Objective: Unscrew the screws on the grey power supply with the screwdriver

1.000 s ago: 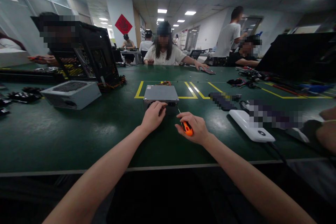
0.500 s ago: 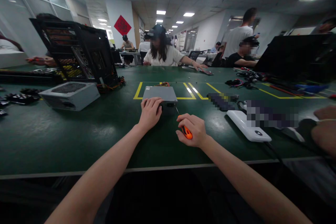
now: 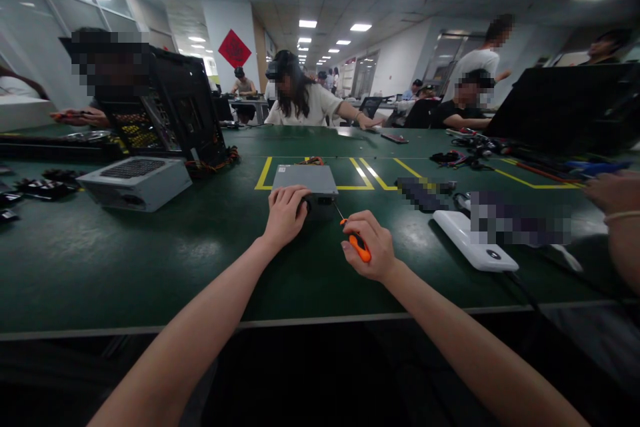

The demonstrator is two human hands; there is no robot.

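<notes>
**At a green table (image 3: 125, 267), a screwdriver (image 3: 361, 251) points to a gray box (image 3: 304, 178)**

Straight ahead of the worker's hands, the box lies flat on the table, its longer visible side running left to right, though the low angle makes its depth hard to judge. The left hand (image 3: 287, 210) is nearer: it touches the box, fingers bent over the near left edge; whether it grips or merely presses cannot be told. The right hand (image 3: 371, 243) is closed around the screwdriver, apart from the box; the thin shaft (image 3: 339, 211) slants forward and left to the right end of the near face, contact too small to confirm. The box looks like dull, smooth sheet metal, with a pale label (image 3: 282, 169) on top, a black socket (image 3: 325, 200) in front and coloured wires (image 3: 314, 161) behind. To the left sits a vented second box (image 3: 165, 190); to the right, a glossy white slab (image 3: 473, 240) with rounded corners.
</notes>
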